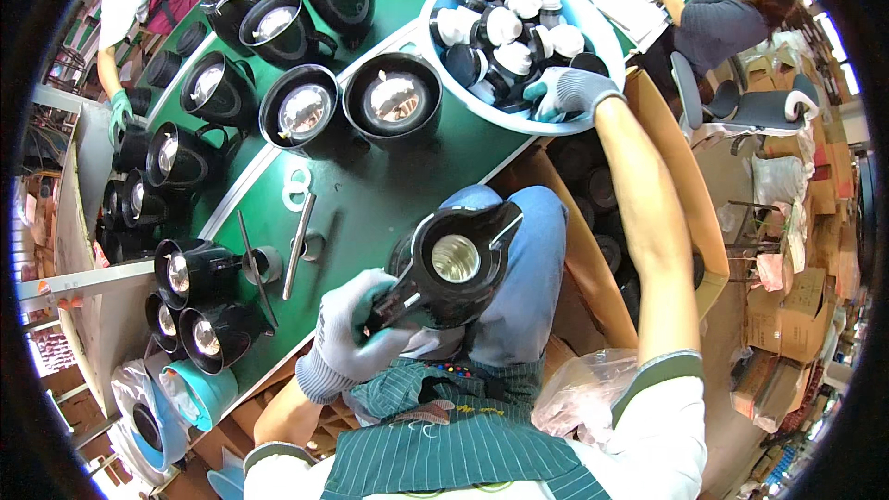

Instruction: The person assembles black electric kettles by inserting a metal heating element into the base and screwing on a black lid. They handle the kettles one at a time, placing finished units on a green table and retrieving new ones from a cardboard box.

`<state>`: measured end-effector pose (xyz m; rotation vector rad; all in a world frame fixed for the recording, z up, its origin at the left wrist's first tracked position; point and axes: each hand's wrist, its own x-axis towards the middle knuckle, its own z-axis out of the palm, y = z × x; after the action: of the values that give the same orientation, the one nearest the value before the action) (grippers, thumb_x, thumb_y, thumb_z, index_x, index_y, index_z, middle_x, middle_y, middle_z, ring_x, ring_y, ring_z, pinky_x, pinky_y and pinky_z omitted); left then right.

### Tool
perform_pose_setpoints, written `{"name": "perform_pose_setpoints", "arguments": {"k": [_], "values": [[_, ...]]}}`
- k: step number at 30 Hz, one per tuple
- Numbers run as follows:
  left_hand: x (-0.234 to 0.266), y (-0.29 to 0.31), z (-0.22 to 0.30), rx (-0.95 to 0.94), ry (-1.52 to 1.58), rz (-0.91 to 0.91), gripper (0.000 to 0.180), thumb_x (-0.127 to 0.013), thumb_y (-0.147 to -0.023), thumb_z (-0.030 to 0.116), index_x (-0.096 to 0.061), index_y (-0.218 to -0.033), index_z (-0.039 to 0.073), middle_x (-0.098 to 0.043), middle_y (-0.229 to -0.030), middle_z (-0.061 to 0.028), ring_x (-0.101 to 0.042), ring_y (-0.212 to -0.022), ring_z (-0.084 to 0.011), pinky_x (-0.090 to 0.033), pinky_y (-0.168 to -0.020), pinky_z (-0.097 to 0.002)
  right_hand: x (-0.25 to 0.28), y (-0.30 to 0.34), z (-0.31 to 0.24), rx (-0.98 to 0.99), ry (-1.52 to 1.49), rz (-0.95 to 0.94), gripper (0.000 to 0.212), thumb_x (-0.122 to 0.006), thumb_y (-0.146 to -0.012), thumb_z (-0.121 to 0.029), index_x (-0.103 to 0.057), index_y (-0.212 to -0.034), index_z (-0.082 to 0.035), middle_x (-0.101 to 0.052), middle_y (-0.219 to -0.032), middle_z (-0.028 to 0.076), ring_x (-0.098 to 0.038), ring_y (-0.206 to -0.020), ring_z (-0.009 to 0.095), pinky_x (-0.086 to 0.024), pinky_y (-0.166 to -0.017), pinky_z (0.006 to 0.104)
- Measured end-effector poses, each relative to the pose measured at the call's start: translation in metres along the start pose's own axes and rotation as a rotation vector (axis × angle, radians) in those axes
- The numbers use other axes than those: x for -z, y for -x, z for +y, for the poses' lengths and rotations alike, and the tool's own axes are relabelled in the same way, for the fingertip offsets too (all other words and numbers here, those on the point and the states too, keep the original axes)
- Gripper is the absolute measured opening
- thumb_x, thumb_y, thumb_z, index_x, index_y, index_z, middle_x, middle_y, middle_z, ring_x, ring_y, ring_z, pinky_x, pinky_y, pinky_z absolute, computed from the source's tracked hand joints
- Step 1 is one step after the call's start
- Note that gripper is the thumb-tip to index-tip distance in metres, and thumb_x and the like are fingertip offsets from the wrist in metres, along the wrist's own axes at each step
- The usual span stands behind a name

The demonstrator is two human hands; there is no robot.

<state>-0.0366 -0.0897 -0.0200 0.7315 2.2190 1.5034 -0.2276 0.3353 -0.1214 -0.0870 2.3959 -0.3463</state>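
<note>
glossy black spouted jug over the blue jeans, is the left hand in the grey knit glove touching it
Touching: the head view shows the left hand gripping the jug by its handle, with no gap between.

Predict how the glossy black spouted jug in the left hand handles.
The jug is probably stiff: no sag or dents show. Its shiny silvery liner might be fragile if glass. Held off-centre by the grey-gloved left hand, it may tilt toward its spout.

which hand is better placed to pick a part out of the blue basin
Probably the right hand: it reaches into the blue basin, among the black and white parts, while the left hand is busy holding the black jug, farther from the basin.
</note>
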Motion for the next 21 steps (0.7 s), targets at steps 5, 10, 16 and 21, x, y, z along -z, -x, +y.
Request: {"name": "perform_pose_setpoints", "arguments": {"k": [5,10,16,21], "values": [[-0.003,-0.017,-0.006,-0.155,-0.042,-0.019,0.053,-0.095,-0.066,0.014,-0.064,-0.107,-0.001,-0.072,-0.097,-0.0124,-0.072,-0.083,-0.0183,-0.057,-0.076,-0.031,-0.007,0.078,0.01,-0.112,0.089,0.322,0.055,-0.077,-0.08,-0.028,-0.07,-0.133,-0.015,-0.07,-0.124,0.02,-0.068,-0.113,0.034,-0.053,-0.098,0.0395],[-0.018,-0.013,-0.002,-0.107,-0.014,0.025,0.053,-0.098,-0.064,0.022,-0.069,-0.103,0.002,-0.074,-0.094,-0.0122,-0.074,-0.078,-0.0222,-0.059,-0.073,-0.0325,-0.078,0.208,-0.098,0.377,-0.974,1.023,0.063,-0.079,-0.088,-0.03,-0.061,-0.139,0.003,-0.064,-0.134,0.018,-0.06,-0.122,0.025,-0.048,-0.103,0.0344],[-0.036,-0.013,0.022,-0.217,-0.144,-0.08,0.045,-0.091,-0.07,0.023,-0.068,-0.105,0.005,-0.074,-0.096,-0.0141,-0.075,-0.083,-0.0317,-0.06,-0.075,-0.0383,-0.175,0.247,-0.155,0.63,-1.14,1.045,0.078,-0.088,-0.08,-0.033,-0.058,-0.141,0.006,-0.055,-0.146,0.026,-0.05,-0.14,0.038,-0.044,-0.113,0.0431],[-0.049,-0.004,0.02,-0.376,-0.206,-0.066,0.047,-0.093,-0.069,0.022,-0.066,-0.104,0.006,-0.073,-0.088,-0.0151,-0.074,-0.078,-0.0341,-0.059,-0.069,-0.0374,-0.177,0.285,-0.131,0.424,-0.67,0.997,0.086,-0.093,-0.073,-0.04,-0.06,-0.14,0.002,-0.059,-0.14,0.022,-0.057,-0.132,0.034,-0.047,-0.108,0.0403]]}}
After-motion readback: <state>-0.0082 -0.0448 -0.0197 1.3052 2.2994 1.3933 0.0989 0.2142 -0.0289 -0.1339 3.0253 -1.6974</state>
